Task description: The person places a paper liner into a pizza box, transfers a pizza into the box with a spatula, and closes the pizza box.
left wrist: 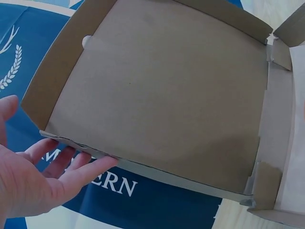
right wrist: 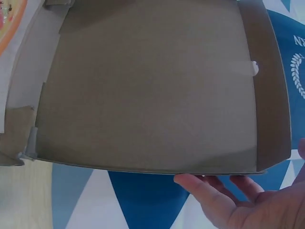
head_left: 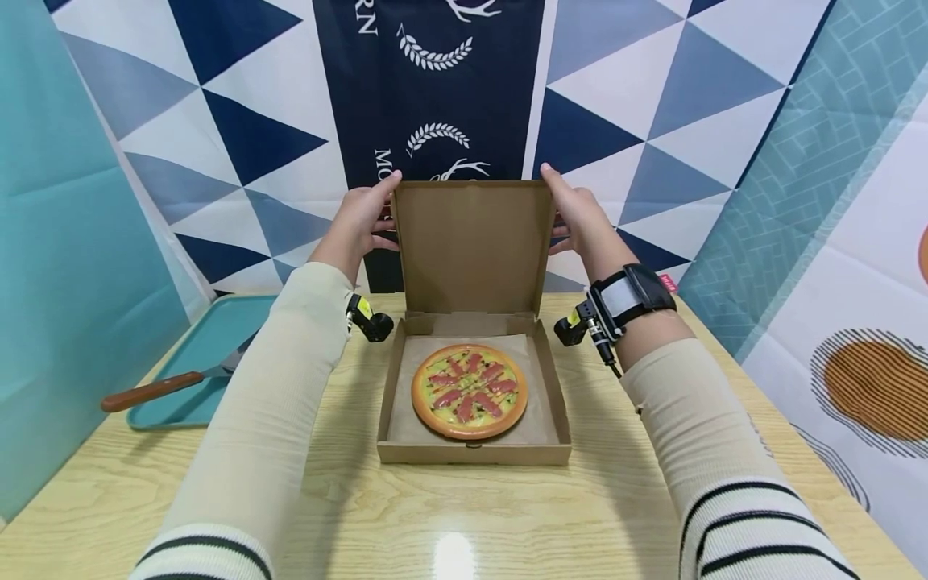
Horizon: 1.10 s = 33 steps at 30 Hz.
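Note:
A brown cardboard pizza box (head_left: 474, 455) stands open on the table, its lid (head_left: 473, 246) raised upright at the back. Inside, on pale paper (head_left: 406, 387), lies a round pizza (head_left: 470, 392) with red strips on a yellow-green topping. My left hand (head_left: 360, 216) is at the lid's left side, thumb near the top corner; in the left wrist view its fingers (left wrist: 81, 167) rest along the edge from outside. On the opposite side, my right hand (head_left: 576, 211) mirrors it, and in the right wrist view a fingertip (right wrist: 183, 179) touches the lid's edge. Neither palm wraps around the cardboard.
At the left, a teal tray (head_left: 174, 411) lies on the wooden table (head_left: 464, 515). A server with a wooden handle (head_left: 152, 391) and metal blade sits across it, partly covered by my left sleeve. A patterned cloth (head_left: 268, 105) hangs right behind the lid.

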Each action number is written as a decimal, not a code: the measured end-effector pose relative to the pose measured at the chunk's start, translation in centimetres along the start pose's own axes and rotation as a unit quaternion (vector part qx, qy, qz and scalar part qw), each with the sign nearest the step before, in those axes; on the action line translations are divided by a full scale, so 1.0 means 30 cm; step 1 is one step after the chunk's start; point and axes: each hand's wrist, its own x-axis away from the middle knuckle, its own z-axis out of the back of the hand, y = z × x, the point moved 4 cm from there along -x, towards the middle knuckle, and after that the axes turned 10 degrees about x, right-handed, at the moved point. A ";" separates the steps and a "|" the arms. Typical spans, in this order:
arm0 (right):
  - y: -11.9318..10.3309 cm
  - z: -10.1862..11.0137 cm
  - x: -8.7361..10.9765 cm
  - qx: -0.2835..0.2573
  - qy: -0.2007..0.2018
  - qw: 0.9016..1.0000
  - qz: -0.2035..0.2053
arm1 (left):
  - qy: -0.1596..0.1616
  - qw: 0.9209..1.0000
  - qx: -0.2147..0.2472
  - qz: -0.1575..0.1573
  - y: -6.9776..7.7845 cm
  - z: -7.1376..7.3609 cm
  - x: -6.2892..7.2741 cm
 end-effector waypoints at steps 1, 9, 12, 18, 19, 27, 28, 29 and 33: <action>-0.002 0.000 0.001 0.000 0.000 1.000 0.000 | -0.001 1.000 0.001 0.001 0.001 0.001 0.001; 0.003 -0.004 0.015 -0.014 -0.001 1.000 -0.003 | -0.007 1.000 0.016 0.006 -0.003 0.009 0.012; 0.008 -0.001 0.018 -0.018 0.001 1.000 0.000 | -0.007 1.000 0.018 0.000 -0.005 0.010 0.014; 0.021 0.008 0.018 -0.023 0.002 1.000 0.010 | -0.010 1.000 0.013 -0.005 -0.013 0.014 0.019; 0.024 0.010 0.018 -0.025 0.000 1.000 0.012 | -0.012 1.000 0.013 -0.006 -0.014 0.016 0.021; 0.045 0.021 0.033 -0.042 -0.018 0.999 0.020 | -0.040 0.999 0.006 -0.010 -0.027 0.030 0.032; 0.047 0.022 0.037 -0.042 -0.020 0.999 0.023 | -0.042 0.999 0.002 -0.011 -0.028 0.033 0.035; 0.049 0.022 0.040 -0.040 -0.023 0.999 0.027 | -0.044 0.999 -0.002 -0.013 -0.029 0.037 0.038; 0.062 0.021 0.058 -0.022 -0.025 0.998 0.049 | -0.050 0.998 -0.012 -0.020 -0.036 0.051 0.051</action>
